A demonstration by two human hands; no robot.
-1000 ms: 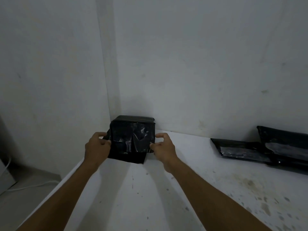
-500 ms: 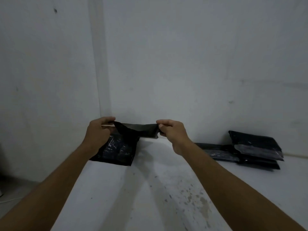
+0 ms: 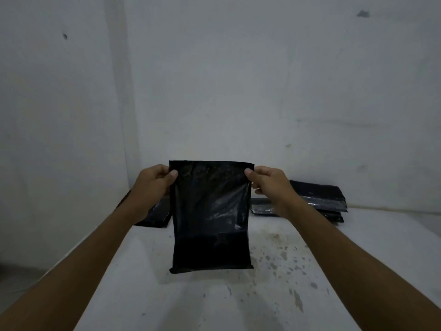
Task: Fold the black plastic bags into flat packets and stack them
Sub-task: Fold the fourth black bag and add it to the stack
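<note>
A white table, speckled with dark stains, stands in the corner of a bare, pale wall. Above it a black plastic bag hangs upright and unfolded. The left hand pinches its top left corner between thumb and fingers, and the right hand pinches the top right. A dark pile of bags lies behind the left wrist. Stacked packets lie against the wall at the right.

bag: glossy black plastic | table: matt white, stained
</note>
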